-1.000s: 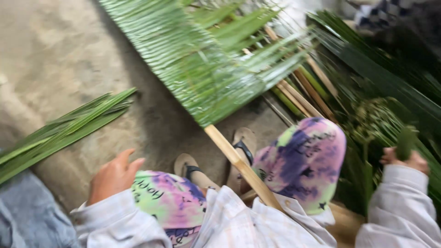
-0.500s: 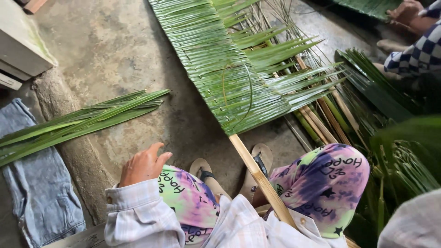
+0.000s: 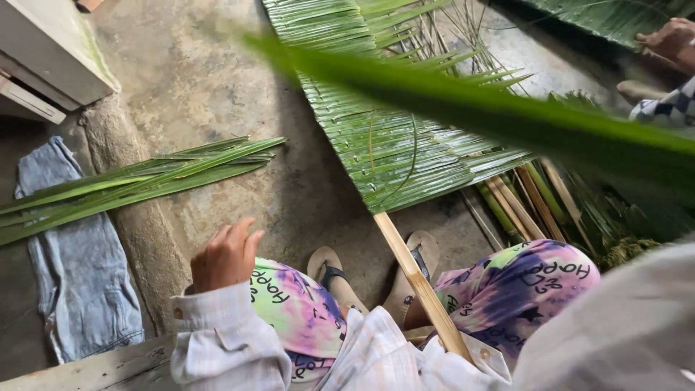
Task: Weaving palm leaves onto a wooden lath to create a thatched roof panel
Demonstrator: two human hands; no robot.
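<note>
Left hand (image 3: 224,257): loosely curled and empty, it rests on the person's left knee, fingers half open, holding nothing.
Right hand: hidden behind its own pale sleeve (image 3: 615,326) at the lower right; whether it grips anything cannot be told.
Blurred leaf (image 3: 507,116): a long green palm leaflet sweeps across the view from the right sleeve's side, up and over toward the left hand's side; it looks to be lifted by the right arm, though the grip itself is out of sight.
Wooden rod (image 3: 416,279): it runs up from between the knees, right of the left hand, and serves as the spine of the mat, likely propped in the lap to keep it steady.
Woven leaf mat (image 3: 376,137): folded leaflets hang along the rod beyond the sandalled feet, ahead of both hands and well apart from them.
Loose leaf bundle (image 3: 137,181): lies on the concrete ahead and to the left of the left hand, apart from it, within reach as spare stock.
Blue cloth (image 3: 79,268): flat on the ground, left of the left hand.
Another person's hand (image 3: 670,40): far off at the upper right, at separate leaves.
</note>
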